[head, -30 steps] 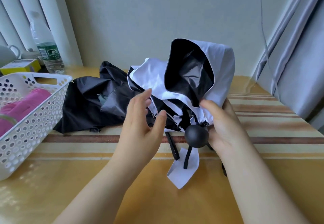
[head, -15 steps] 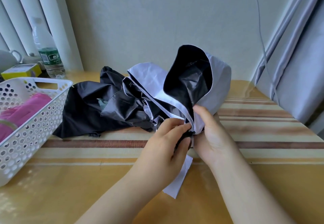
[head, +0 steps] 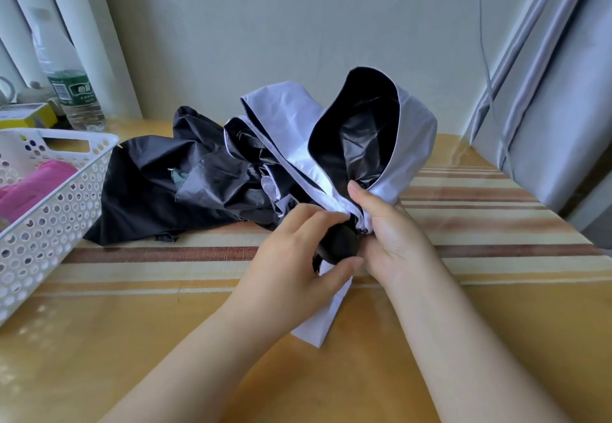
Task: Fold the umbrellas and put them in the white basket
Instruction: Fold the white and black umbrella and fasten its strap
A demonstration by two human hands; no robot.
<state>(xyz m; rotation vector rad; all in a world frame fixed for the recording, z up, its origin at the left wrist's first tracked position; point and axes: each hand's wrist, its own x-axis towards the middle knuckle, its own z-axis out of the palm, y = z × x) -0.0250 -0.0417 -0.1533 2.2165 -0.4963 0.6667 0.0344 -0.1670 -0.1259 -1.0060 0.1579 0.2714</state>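
Fabric of the white umbrella (head: 334,144) billows up and away from the fingers in loose folds, pale outside and glossy black inside, while its round black handle (head: 339,245) sits low between the two hands, just above the striped table (head: 480,240). The canopy looks thin, light and slippery, likely to spring open again unless the pleats are gathered tight, whereas the ribs and handle are the only stiff parts; the sensible hold is therefore at the neck where cloth meets handle, with the loose panels smoothed round the shaft from there. The left hand (head: 298,257) comes in from below left, palm turned inward, its fingers curled over the top of the handle and the thumb hooked under it. The right hand (head: 387,227) rises from the right, its thumb pressed against the gathered white cloth just beyond the handle and the other fingers wrapped behind the bunch, mostly hidden. A white closing strap (head: 326,316) hangs below the left thumb onto the table. Beyond the left fingertips a black umbrella (head: 172,187) lies crumpled on the table, and further left stands the white basket (head: 59,210), already holding a pink umbrella (head: 33,187).
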